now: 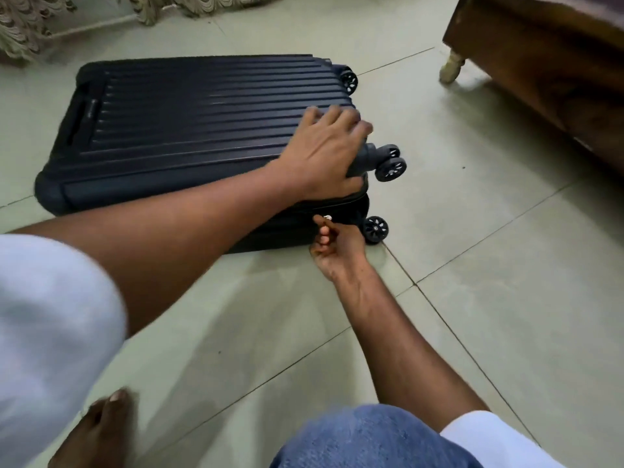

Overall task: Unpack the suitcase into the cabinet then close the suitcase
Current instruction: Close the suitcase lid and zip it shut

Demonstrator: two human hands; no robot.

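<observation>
A dark navy ribbed hard-shell suitcase (189, 130) lies flat on the tiled floor with its lid down and its wheels to the right. My left hand (324, 150) presses flat on the lid's near right corner, fingers spread beside a wheel (390, 163). My right hand (337, 246) is at the suitcase's near side, pinching a small silver zipper pull (327, 217) on the seam close to the lower wheel (375, 228). What is inside the suitcase is hidden. No cabinet shows in this view.
A wooden piece of furniture (547, 62) on a pale carved leg stands at the right back. Patterned fabric (30, 25) hangs along the far left edge. My bare foot (98, 430) and denim-clad knee (368, 437) are on the floor near me.
</observation>
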